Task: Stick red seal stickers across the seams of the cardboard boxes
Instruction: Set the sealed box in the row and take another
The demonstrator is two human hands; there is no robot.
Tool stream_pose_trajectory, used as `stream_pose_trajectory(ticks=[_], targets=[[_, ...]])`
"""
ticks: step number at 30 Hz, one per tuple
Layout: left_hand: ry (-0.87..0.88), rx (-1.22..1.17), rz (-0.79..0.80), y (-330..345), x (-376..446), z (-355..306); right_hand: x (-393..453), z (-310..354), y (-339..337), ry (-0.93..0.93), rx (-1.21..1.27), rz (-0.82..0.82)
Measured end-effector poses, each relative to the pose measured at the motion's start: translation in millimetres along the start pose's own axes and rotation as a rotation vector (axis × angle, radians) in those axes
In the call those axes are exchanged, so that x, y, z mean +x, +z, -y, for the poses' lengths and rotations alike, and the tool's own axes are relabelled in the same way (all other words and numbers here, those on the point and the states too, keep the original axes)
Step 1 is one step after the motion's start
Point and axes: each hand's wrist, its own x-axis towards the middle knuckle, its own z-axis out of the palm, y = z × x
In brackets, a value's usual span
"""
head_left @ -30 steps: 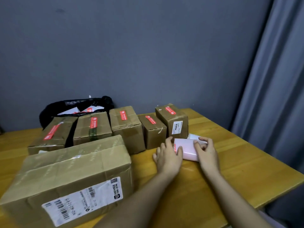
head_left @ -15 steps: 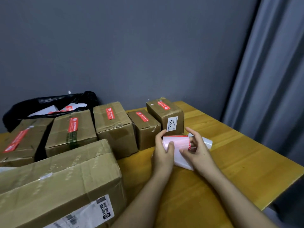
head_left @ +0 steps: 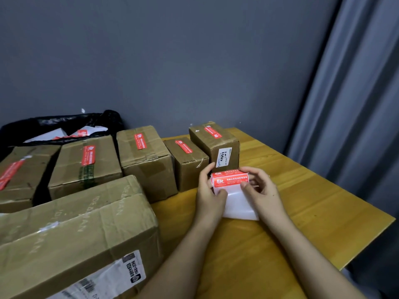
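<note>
Here the sticker roll (head_left: 230, 180) sits pinched between both hands' fingers (head_left: 206, 172).

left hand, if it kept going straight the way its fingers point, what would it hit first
Likely the small cardboard box just beyond the left hand, which grips the sticker roll; depth from one view is uncertain.

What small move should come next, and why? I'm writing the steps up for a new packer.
Probably peel the exposed red seal sticker off its white backing roll. Both hands, left and right, already grip the roll with a sticker facing up, and the large brown cardboard box nearest the camera shows no red seal, unlike the five smaller boxes behind it.
</note>
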Motion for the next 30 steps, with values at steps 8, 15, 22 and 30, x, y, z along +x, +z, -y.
stream_pose_trajectory(ticks=[8, 15, 22, 30], targets=[[-0.015, 0.085, 0.011, -1.7, 1.4, -0.6, -2.5, 2.9, -0.6, -0.041, -0.068, -0.032], [-0.019, 0.11, 0.017, -2.0, -1.0, -2.8, -3.8, 1.3, -2.9, -0.03, -0.071, -0.092], [-0.055, 0.124, 0.041, -1.2, -1.9, -1.1, -4.8, 2.6, -1.8, -0.058, -0.112, -0.12], [-0.075, 0.091, 0.034, -3.2, -1.0, 0.1, -3.8, 2.2, -2.0, -0.038, -0.119, -0.106]])
